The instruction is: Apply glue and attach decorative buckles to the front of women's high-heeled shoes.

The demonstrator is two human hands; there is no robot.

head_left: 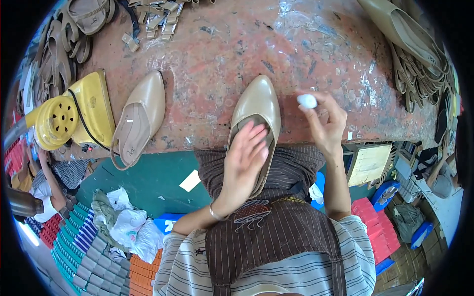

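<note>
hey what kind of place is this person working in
Most likely a small shoemaking workshop. A worn workbench carries beige pointed shoes, piles of sandal soles and straps, and the left hand steadies another shoe while the right hand pinches a white wad.

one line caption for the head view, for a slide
Left hand presses inside a beige pointed shoe at the workbench edge while the right hand pinches a small white wad.

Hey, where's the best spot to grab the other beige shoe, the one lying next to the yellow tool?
Probably the middle of the beige shoe, pinched across its side walls from above. It lies sole down, toe pointing away, open top up, so both walls look free. The thin heel strap hangs over the bench edge and seems too floppy. The yellow tool crowds its left, so come from the right.
</note>
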